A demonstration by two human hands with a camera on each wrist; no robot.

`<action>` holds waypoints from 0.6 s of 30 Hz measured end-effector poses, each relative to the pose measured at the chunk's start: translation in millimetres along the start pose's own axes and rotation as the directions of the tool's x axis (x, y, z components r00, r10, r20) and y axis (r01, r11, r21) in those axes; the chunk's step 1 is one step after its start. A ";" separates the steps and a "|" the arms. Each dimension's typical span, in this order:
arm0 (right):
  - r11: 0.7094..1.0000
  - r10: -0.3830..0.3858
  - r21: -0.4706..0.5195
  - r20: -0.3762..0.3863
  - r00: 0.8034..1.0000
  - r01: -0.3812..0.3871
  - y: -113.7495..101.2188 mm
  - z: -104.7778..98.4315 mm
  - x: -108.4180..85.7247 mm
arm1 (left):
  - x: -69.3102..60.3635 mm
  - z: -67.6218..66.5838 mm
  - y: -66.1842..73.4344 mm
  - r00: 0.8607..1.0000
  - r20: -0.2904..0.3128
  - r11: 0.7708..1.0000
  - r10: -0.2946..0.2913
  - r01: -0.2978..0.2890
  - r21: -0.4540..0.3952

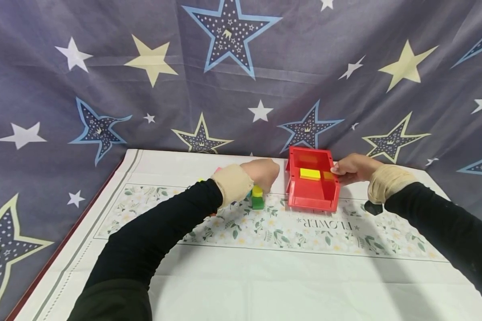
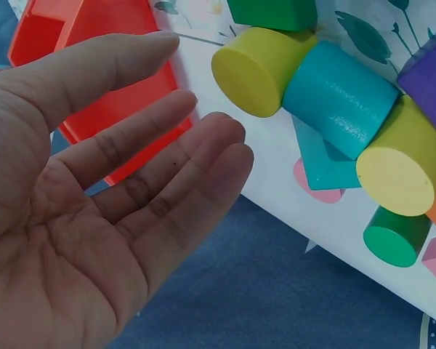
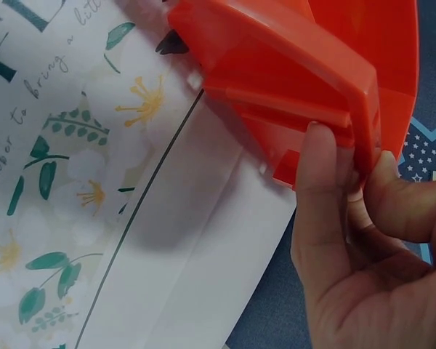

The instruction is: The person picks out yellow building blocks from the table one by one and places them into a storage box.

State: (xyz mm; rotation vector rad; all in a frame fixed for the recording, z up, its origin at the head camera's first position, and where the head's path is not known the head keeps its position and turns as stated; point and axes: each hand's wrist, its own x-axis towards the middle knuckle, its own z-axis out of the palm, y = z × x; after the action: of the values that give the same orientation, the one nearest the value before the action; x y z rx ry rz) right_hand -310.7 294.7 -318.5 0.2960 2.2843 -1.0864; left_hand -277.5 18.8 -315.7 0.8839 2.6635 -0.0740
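My right hand (image 1: pixel 353 168) pinches the side rim of a red plastic bin (image 1: pixel 313 200), thumb on top and fingers below in the right wrist view. A yellow block (image 1: pixel 309 174) lies inside the bin. Between the bin and a group of toy blocks is my left hand (image 2: pixel 94 196), its fingers extended and nothing in its palm. Nearest its fingertips are a yellow cylinder (image 2: pixel 254 73), a teal cylinder (image 2: pixel 341 98) and a green block (image 2: pixel 272 11). Another yellow cylinder (image 2: pixel 403 163), a green cylinder (image 2: pixel 396 236) and a purple block (image 2: pixel 432 80) sit beyond. My left forearm hides part of the group in the head view.
A white table cover (image 1: pixel 265 285) with a printed floral band (image 1: pixel 241 234) lies under everything. Behind the table's back edge hangs a grey star-patterned cloth (image 1: pixel 225 98). The bin stands close to that edge.
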 end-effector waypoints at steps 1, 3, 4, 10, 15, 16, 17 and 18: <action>1.000 -0.002 0.004 0.002 1.000 0.002 -0.1 0.1 -0.4 | 0.2 0.3 0.0 1.000 0.001 1.000 -0.001 0.001 -0.006; 1.000 -0.003 0.003 0.006 1.000 0.003 -0.4 0.0 -1.1 | 0.4 1.0 0.0 1.000 0.002 1.000 -0.002 0.002 -0.010; 1.000 -0.005 0.002 0.009 1.000 0.005 -0.1 0.1 -1.2 | 0.5 1.6 0.0 1.000 0.005 1.000 -0.001 0.001 -0.011; 1.000 -0.014 0.004 0.020 1.000 0.014 -0.3 1.5 -1.9 | 1.7 5.1 0.4 1.000 0.008 1.000 0.015 -0.015 0.008; 1.000 0.001 -0.006 0.017 1.000 -0.001 -1.0 1.2 -1.4 | 3.9 6.3 1.5 1.000 0.023 0.999 0.022 -0.022 0.035; 1.000 0.005 -0.007 0.014 1.000 -0.005 -0.9 0.8 -1.3 | 4.6 6.4 1.8 0.999 0.027 0.999 0.022 -0.023 0.039; 1.000 0.009 -0.008 0.013 1.000 -0.009 -0.9 0.6 -1.6 | 5.3 6.5 2.1 0.999 0.031 0.999 0.021 -0.022 0.042; 1.000 0.010 -0.008 0.013 1.000 -0.010 -0.8 0.2 -1.9 | 6.1 6.7 2.5 0.999 0.035 0.999 0.022 -0.024 0.043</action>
State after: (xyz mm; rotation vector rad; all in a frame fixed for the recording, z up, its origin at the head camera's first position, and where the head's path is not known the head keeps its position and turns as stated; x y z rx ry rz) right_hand -309.4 294.1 -317.0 0.2966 2.2732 -1.0708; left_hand -278.7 23.4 -323.8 0.9181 2.6282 -0.1415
